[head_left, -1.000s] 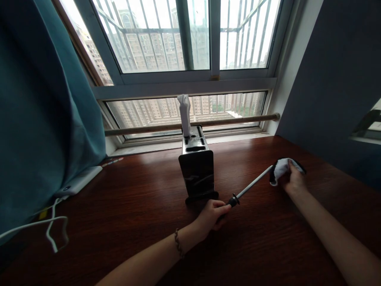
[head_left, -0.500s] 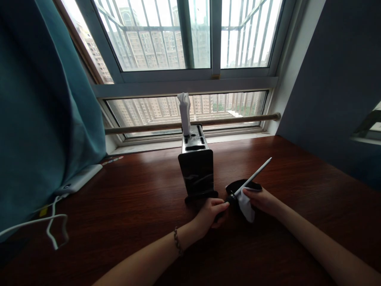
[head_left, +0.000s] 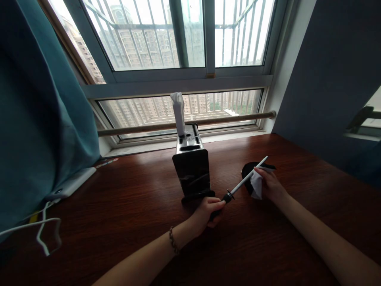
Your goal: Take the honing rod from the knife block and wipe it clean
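Observation:
My left hand (head_left: 206,212) is closed round the black handle of a sharpening steel (head_left: 238,187), whose pale rod points up and to the right. My right hand (head_left: 270,184) pinches a black-and-white cloth (head_left: 256,185) against the rod near its tip. Part of the cloth fans out behind the rod and a white fold hangs below it. Just beyond my left hand stands a black knife block (head_left: 192,172) with a slotted metal top. Something wrapped in white (head_left: 178,114) sticks up from one of its slots.
The reddish-brown wooden table (head_left: 133,198) reaches to a barred window (head_left: 184,107). On the left, a teal curtain (head_left: 71,131) hangs beside a white power strip (head_left: 74,183) with a loose white cable (head_left: 41,238). A dark wall (head_left: 321,87) borders the right side.
My right hand and the cloth have slid up the rod from near the handle to near the tip, baring the lower rod and guard. My left hand keeps its grip.

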Action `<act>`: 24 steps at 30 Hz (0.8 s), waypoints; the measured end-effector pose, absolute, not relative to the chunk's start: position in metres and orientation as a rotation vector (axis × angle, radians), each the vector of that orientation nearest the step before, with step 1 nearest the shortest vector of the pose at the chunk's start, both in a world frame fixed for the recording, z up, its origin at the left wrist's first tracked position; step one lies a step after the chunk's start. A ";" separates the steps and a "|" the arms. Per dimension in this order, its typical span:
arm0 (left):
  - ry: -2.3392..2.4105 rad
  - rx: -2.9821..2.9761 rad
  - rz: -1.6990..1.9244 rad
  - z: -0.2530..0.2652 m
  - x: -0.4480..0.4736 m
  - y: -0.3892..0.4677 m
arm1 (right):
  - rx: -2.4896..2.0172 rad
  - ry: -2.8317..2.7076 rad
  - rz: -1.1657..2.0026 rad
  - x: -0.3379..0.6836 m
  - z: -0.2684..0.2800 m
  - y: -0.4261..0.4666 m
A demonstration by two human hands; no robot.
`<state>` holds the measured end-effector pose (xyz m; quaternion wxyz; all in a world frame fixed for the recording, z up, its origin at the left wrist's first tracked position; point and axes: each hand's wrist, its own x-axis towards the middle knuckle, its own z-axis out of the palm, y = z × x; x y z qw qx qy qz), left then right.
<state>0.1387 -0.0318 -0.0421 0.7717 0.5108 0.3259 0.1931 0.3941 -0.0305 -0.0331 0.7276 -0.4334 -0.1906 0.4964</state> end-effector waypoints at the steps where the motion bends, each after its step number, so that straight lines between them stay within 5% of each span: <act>1: 0.706 1.109 0.420 -0.042 0.139 -0.033 | -0.947 -0.378 1.070 0.399 -0.030 -0.029; 24: 0.729 1.142 0.424 -0.046 0.142 -0.034 | -0.960 -0.163 0.783 0.440 -0.027 -0.017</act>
